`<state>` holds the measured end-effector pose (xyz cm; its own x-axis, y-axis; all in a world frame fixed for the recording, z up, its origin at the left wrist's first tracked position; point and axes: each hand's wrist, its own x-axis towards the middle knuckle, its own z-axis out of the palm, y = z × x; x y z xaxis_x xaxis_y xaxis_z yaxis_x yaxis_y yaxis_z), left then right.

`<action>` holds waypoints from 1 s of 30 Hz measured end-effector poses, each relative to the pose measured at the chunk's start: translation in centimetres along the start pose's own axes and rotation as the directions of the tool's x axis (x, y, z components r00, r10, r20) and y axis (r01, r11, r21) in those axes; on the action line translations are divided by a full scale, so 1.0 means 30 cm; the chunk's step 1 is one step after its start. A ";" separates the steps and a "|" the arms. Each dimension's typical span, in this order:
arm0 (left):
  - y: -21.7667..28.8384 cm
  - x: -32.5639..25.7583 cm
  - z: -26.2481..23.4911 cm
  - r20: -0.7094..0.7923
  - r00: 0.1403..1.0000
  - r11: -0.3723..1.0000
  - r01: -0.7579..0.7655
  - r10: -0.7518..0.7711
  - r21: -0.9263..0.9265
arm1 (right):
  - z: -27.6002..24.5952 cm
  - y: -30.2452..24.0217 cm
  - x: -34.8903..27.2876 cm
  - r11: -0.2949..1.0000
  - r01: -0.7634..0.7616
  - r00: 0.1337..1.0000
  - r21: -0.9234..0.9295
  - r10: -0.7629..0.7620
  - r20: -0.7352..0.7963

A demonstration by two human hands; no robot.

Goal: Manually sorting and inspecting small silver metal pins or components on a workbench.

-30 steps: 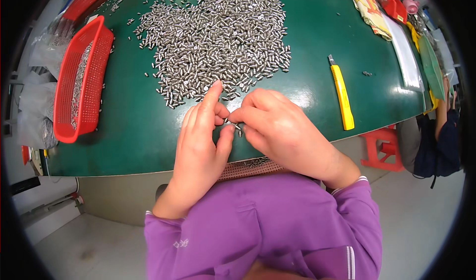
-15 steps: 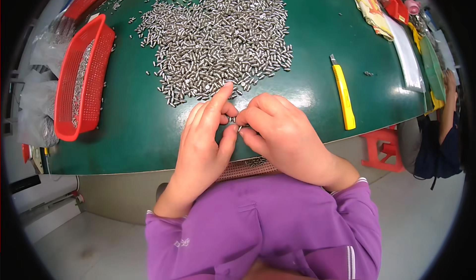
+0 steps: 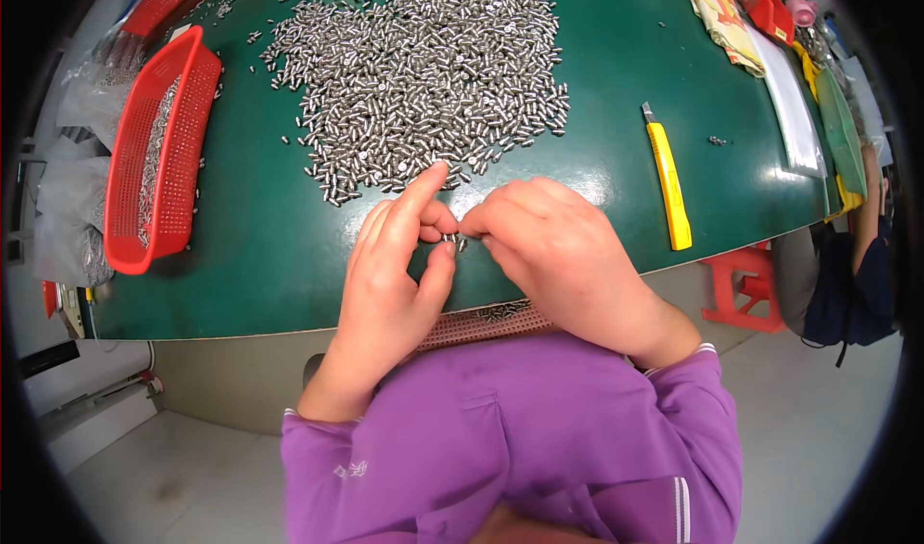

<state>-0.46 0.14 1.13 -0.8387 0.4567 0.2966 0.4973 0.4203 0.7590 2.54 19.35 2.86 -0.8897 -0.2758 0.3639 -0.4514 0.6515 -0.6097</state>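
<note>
My left hand [image 3: 390,260] is above the near part of the table, index finger stretched toward the pile. Its thumb and curled fingers close on several small metal pins [image 3: 450,239], silvery and rounded. Beside them is my right hand [image 3: 558,241], its fingers bent and pressed together, the tips close to the pins. Whatever its fingertips hold, if anything, is hidden. Just beyond both hands spreads a large pile of the same small metal pins [image 3: 433,82] on the green tabletop [image 3: 279,255].
A red perforated basket [image 3: 183,207] with metal parts stands at the left. A yellow utility knife [image 3: 668,183], blade out, lies at the right. Below the table edge is a reddish basket [image 3: 462,330] with more pins. Another person's arm [image 3: 869,207] and a red stool [image 3: 743,289] are at far right.
My right hand's fingertips have drawn slightly up and away from my left thumb, uncovering more of the pins. My left hand stays nearly in place.
</note>
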 end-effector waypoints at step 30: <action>-0.005 -0.007 0.001 0.006 0.997 0.997 -0.074 0.074 -0.021 | 0.050 -0.016 -0.021 0.990 -0.013 0.998 -0.141 0.003 -0.068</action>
<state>-0.36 0.00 0.94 -0.7982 0.4912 0.3487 0.5533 0.3688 0.7469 3.22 18.17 1.87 -0.8845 -0.2253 0.4085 -0.4256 0.7483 -0.5088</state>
